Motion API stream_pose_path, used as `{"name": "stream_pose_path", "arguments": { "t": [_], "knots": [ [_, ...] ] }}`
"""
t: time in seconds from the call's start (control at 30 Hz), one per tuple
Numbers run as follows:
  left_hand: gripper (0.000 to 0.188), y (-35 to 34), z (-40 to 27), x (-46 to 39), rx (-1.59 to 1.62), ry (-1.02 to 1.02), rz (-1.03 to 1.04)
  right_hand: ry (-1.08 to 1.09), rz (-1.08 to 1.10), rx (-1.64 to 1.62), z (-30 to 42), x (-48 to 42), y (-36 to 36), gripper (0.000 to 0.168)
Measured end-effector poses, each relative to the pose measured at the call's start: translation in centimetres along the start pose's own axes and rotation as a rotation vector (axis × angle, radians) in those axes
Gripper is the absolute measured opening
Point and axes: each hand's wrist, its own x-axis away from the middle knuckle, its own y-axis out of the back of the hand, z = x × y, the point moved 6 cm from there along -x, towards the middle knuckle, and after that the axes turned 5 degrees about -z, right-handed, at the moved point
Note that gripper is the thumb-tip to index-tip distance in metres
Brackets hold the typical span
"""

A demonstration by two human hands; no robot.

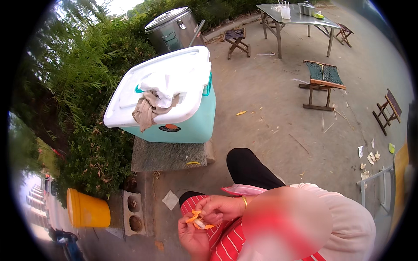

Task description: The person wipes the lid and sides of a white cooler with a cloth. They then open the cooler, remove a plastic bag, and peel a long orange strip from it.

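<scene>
Between my two hands, above the red striped apron (pixel 230 238) on my lap, is a partly peeled citrus fruit (pixel 199 223), probably a tangerine. Its orange peel (pixel 195 212) hangs off in flaps around a pale inside. My left hand (pixel 193 235) supports it from the lower left with bent fingers. Thumb and fingertips of my right hand (pixel 219 207), with a gold bangle on the wrist, pinch at the peel from above. The fingers cover part of the fruit.
Ahead, a mint-green lidded box (pixel 183 134) stands on a stone block (pixel 166 155), a brown cloth (pixel 145 111) on its lid. A yellow bucket (pixel 88 208) and hollow concrete block (pixel 134 213) stand left. Folding stools (pixel 326 76), a metal table (pixel 303 21) and litter (pixel 370 158) lie right.
</scene>
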Motion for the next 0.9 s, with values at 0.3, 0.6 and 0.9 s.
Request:
{"name": "stream_pose_path", "arguments": {
  "t": [0.3, 0.6, 0.9],
  "knots": [
    [0.015, 0.6, 0.8, -0.3, 0.317, 0.216, 0.017, 0.216, 0.195, -0.068, 2.0, 0.0, 1.1, 0.006],
    [0.017, 3.2, 0.7, -0.3, 0.402, 0.131, -0.137, 0.161, 0.384, -0.098, 3.4, 1.7, -0.4, 0.009],
    [0.018, 3.3, 0.2, -0.5, 0.43, 0.096, -0.167, 0.504, 0.0, -0.059, 7.4, 2.3, 4.5, 0.016]
  ]
}}
